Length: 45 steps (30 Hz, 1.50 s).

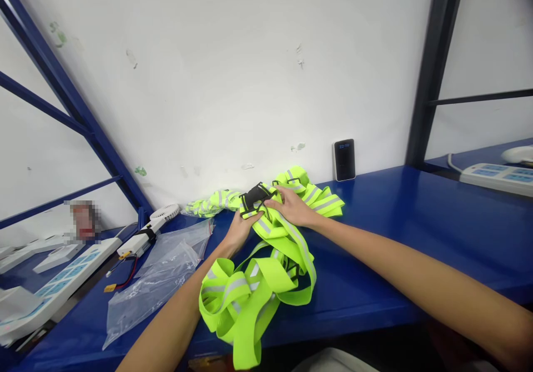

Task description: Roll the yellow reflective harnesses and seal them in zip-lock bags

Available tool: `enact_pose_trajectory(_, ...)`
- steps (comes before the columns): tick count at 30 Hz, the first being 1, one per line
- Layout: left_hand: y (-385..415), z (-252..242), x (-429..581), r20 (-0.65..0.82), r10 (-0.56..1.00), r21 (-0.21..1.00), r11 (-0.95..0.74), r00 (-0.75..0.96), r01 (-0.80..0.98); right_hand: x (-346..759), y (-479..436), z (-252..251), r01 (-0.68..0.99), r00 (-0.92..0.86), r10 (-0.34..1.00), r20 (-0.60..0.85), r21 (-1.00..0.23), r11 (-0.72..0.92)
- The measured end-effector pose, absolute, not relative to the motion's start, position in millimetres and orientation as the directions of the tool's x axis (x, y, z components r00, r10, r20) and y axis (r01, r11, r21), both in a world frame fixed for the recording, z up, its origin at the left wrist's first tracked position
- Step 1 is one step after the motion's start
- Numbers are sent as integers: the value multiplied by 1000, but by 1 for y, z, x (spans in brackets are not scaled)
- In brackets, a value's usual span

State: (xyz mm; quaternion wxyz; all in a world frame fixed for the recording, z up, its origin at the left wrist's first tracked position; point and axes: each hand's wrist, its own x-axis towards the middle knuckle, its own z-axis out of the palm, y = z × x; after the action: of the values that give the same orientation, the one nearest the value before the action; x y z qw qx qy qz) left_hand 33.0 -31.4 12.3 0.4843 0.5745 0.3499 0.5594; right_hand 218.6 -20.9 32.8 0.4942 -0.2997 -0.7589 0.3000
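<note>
Both my hands hold a fluorescent yellow-green reflective strap (262, 277) by its black side-release buckle (255, 196). My left hand (240, 229) grips the strap end at the buckle's left side, fingers partly hidden behind it. At the buckle's right side, my right hand (291, 205) pinches the webbing. Loops of the strap with grey reflective stripes hang below my hands, over the blue table's front edge. Behind my right hand more of the same yellow webbing (328, 202) lies bunched, with a black slider on it. Whether the buckle's halves are fully joined I cannot tell.
Clear plastic bags (154, 283) lie on the blue table (375, 250) at left. Beyond them are a white handheld fan (165, 212), a battery lead with a yellow connector (110, 288) and a bagged yellow bundle (214, 202). A small black-faced clock (345, 160) stands against the wall.
</note>
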Motion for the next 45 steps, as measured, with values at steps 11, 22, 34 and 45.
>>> enact_pose_trajectory(11,-53,32,55,179,944,800,25,279,-599,211,-24,20,301,-126,663,738,-609,734)
enact_pose_trajectory(22,-42,24,45,-107,900,845,306,422,-438,212,-27,16,172,-356,625,695,-609,775)
enact_pose_trajectory(34,-45,26,40,83,975,906,12,206,-423,215,-34,26,40,-203,832,517,-844,535)
enact_pose_trajectory(45,-36,24,32,378,908,926,-370,181,-79,197,-41,21,-429,-267,962,47,-900,-75)
